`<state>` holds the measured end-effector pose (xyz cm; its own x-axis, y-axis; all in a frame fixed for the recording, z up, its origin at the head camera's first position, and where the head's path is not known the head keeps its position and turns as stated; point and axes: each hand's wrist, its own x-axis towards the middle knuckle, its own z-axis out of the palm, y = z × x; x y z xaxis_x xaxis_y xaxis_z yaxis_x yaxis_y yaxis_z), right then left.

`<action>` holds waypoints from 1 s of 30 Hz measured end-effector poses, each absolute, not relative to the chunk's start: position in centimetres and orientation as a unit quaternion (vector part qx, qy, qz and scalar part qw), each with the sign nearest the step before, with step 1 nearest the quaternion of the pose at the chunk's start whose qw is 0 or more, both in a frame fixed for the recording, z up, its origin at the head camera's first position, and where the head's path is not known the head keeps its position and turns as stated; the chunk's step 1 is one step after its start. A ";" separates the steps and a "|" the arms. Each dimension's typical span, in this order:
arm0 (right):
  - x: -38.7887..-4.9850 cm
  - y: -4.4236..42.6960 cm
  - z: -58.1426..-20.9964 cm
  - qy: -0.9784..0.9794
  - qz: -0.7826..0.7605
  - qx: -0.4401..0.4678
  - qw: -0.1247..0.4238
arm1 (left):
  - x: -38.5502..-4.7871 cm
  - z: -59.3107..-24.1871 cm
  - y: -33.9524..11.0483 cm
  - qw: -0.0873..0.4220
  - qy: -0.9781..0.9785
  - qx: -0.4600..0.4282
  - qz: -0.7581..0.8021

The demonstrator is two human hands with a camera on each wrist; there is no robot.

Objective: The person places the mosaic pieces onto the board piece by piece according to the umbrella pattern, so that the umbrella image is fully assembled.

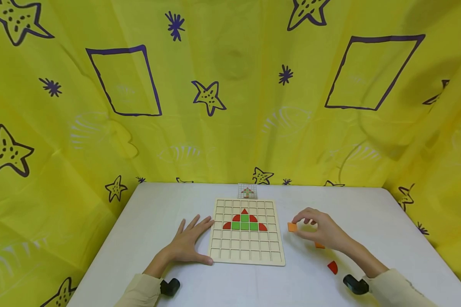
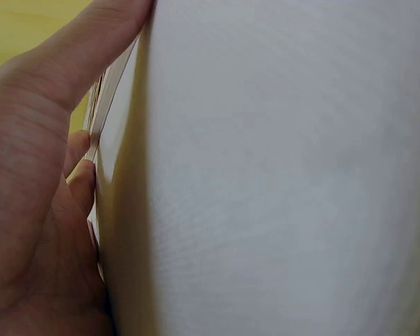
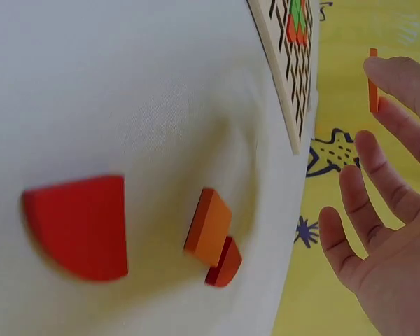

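**You are holding an orange tile (image 1: 292,227) just off the right side of the grid board (image 1: 246,256)**

Your right hand (image 1: 320,232) is pinching the orange tile between thumb and index finger, and its other fingers are bending loosely away from it. Your left hand (image 1: 188,244) is spreading wide at the board's left edge, fingertips and thumb reaching that edge; how hard it is pressing, you cannot tell from here.

The tile is looking thin, light and stiff, likely painted wood: probably not fragile, but perhaps a little slick on its flat face. You are best holding it by opposite edges near one side, leaving the far side free. Too tight a pinch on so thin a piece could be tipping it.

The head view is showing the whole layout: red and green pieces (image 1: 244,226) are sitting on the board, a small patterned card (image 1: 247,191) is lying at its far edge, and a second orange tile (image 1: 320,245) is peeking from under your right hand, with a red quarter-round (image 1: 332,267) lying nearer. The right wrist view is adding another red piece (image 3: 229,264), partly hidden behind that second tile, and is showing the held tile edge-on, seemingly clear of the table (image 3: 91,84). The left wrist view is mostly showing tabletop beside your left thumb (image 2: 91,49).
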<state>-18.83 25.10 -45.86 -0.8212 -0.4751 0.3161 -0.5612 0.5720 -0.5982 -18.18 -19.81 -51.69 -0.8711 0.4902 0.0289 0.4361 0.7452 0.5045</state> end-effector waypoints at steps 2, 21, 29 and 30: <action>-18.9 24.6 -45.9 -0.886 0.359 0.288 0.055 | -18.3 -52.2 -19.9 0.042 0.933 0.252 0.253; -20.1 17.4 -46.2 -0.869 0.382 0.313 0.010 | -18.2 -52.0 -20.0 0.042 0.930 0.257 0.258; -20.5 14.5 -46.8 -0.862 0.397 0.317 0.000 | -18.3 -52.0 -19.9 0.055 0.937 0.245 0.244; -20.5 14.2 -46.9 -0.861 0.397 0.317 0.001 | -18.3 -52.0 -19.9 0.053 0.936 0.248 0.246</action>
